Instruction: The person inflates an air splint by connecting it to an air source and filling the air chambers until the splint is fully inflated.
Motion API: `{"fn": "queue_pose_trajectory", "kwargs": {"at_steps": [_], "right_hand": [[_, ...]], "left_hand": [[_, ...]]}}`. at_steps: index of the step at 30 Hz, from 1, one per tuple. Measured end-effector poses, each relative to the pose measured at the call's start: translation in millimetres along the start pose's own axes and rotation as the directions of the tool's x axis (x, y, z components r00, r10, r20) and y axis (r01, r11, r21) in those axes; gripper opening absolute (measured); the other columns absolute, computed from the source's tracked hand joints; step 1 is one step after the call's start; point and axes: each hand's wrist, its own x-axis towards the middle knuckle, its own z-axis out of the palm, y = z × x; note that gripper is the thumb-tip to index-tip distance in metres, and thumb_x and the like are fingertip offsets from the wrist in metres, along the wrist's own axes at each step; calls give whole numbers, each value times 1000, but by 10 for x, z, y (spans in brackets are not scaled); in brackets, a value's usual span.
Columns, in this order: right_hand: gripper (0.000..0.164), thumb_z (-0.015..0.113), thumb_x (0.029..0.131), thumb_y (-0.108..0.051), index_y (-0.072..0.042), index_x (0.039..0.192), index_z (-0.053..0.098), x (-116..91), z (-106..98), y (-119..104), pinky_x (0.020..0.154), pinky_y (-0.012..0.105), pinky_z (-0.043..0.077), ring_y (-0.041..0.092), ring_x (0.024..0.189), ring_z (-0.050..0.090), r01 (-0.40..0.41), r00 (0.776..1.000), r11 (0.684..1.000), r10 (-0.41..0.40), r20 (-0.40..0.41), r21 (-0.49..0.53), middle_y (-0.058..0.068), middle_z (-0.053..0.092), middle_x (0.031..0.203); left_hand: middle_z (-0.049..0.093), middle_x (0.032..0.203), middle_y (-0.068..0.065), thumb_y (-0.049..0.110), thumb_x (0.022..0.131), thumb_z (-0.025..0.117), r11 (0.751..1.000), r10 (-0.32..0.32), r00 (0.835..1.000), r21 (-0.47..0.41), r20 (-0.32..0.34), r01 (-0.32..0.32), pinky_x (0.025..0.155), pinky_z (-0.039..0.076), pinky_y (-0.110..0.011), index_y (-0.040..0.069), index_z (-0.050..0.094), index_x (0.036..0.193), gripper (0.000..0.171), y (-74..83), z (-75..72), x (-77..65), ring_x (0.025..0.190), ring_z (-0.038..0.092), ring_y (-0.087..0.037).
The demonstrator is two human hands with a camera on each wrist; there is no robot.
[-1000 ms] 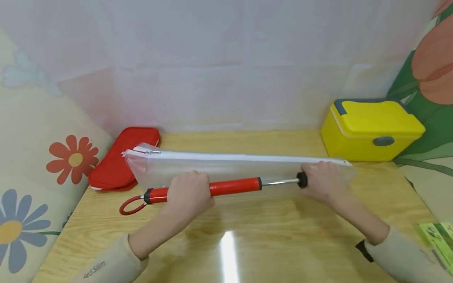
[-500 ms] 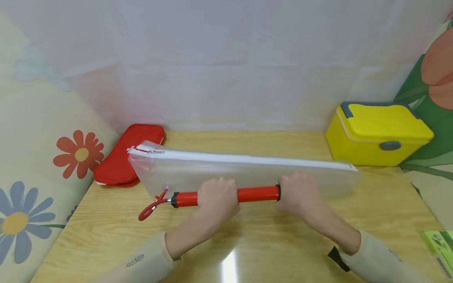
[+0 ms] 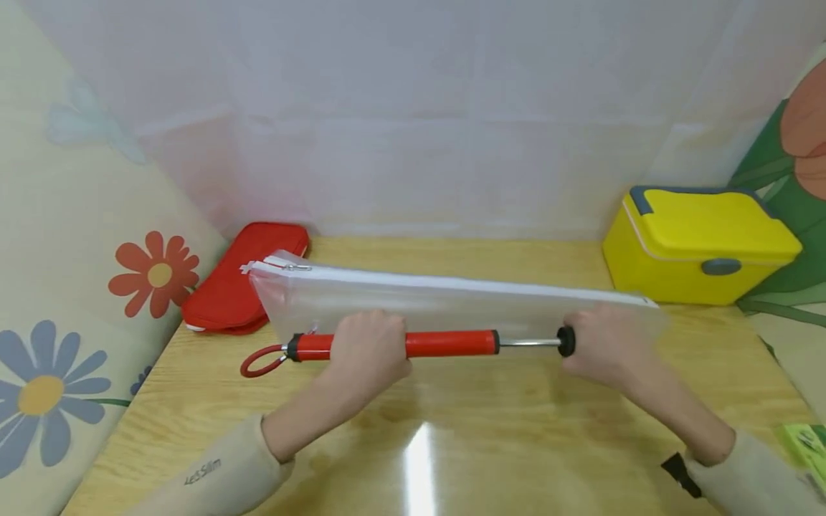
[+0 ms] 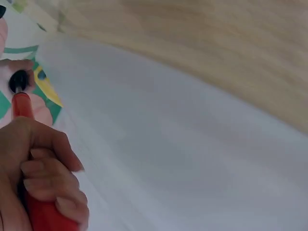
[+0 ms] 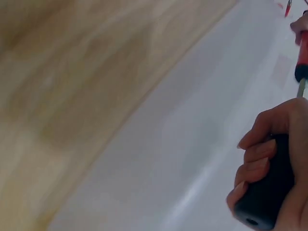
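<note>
A red hand pump (image 3: 452,343) lies level across the head view, over the table and in front of a clear zip bag (image 3: 452,301). My left hand (image 3: 371,347) grips its red barrel left of the middle. At the pump's right end my right hand (image 3: 606,342) holds the black handle (image 5: 267,192), with fingers curled round it in the right wrist view. A length of silver rod (image 3: 529,343) shows between barrel and handle. From the pump's left end loops a short red hose (image 3: 258,360). The bag's white zip runs along its top edge.
Behind the bag's left end lies a red pouch (image 3: 239,287). A yellow box (image 3: 700,247) with a grey handle stands at the back right. Something green (image 3: 806,448) sits by the table's right edge. A pale sheet (image 3: 413,122) hangs behind the wooden table (image 3: 516,444).
My right hand pushed the handle in against the barrel half a second ago, then drew it back out to the right. My left hand moved slightly left. The bag stayed standing.
</note>
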Motion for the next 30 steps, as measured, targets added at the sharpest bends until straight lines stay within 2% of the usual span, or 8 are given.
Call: {"fn": "queue_pose_trajectory", "kwargs": {"at_steps": [4, 7, 11, 15, 19, 23, 27, 30], "right_hand": [[20, 64, 59, -15, -17, 56, 45, 51, 55, -200, 47, 28, 27, 14, 49, 35, -40, 992, 999, 37, 121, 27, -4, 39, 51], [18, 64, 58, -14, -16, 58, 47, 76, 71, -399, 46, 28, 30, 14, 48, 38, -54, 986, 998, 48, 161, 38, -4, 42, 52], [18, 65, 59, -16, -17, 58, 46, 101, 91, -607, 45, 27, 32, 13, 48, 39, -34, 988, 999, 31, 153, 18, -5, 42, 52], [21, 64, 58, -15, -18, 57, 44, 122, 112, -720, 42, 27, 31, 11, 46, 37, 5, 994, 1000, -8, 105, 23, -6, 40, 50], [23, 66, 57, -16, -19, 57, 43, 127, 145, -678, 44, 26, 29, 10, 47, 35, 47, 997, 997, -50, 61, 53, -7, 38, 51], [23, 76, 71, -29, -17, 73, 57, 76, 179, -541, 46, 24, 30, 6, 49, 35, 146, 989, 978, -149, 8, 148, -11, 44, 57], [36, 74, 81, -46, -18, 100, 64, 35, 169, -427, 48, 21, 34, 2, 51, 39, 296, 955, 932, -288, -67, 210, -14, 53, 67], [30, 68, 86, -48, -20, 96, 61, 35, 180, -382, 46, 20, 32, 1, 51, 38, 352, 936, 915, -345, -71, 197, -15, 47, 64]], "left_hand": [[18, 50, 6, 9, 70, 65, 1000, 0, 1000, -12, 3, 0, 38, 25, -25, 17, 36, 48, 37, 150, 60, -37, 46, 23, -11], [12, 52, 6, 4, 69, 58, 1000, -10, 1000, -17, 9, 10, 40, 17, -23, 17, 30, 49, 37, 256, 100, -91, 49, 14, -11], [10, 53, 5, 1, 69, 57, 1000, -9, 1000, -4, 18, 9, 42, 15, -22, 16, 28, 51, 38, 358, 119, -129, 50, 11, -10], [14, 50, 6, 4, 71, 60, 1000, 1, 1000, -8, 15, -1, 40, 17, -21, 15, 33, 50, 36, 419, 119, -141, 47, 14, -10], [19, 48, 5, 6, 73, 62, 1000, 25, 1000, -5, 3, -25, 38, 21, -21, 14, 40, 49, 34, 419, 134, -98, 43, 19, -10], [24, 47, 4, 12, 74, 68, 997, 72, 997, 11, 7, -72, 38, 24, -21, 14, 43, 52, 34, 381, 140, -54, 41, 25, -11], [22, 48, 5, 15, 73, 69, 996, 92, 996, 19, 2, -92, 39, 23, -22, 15, 39, 51, 37, 364, 133, -31, 43, 25, -11], [23, 49, 6, 14, 71, 68, 994, 110, 993, 29, -31, -109, 38, 24, -24, 16, 39, 50, 36, 368, 148, -22, 44, 26, -11]]}}
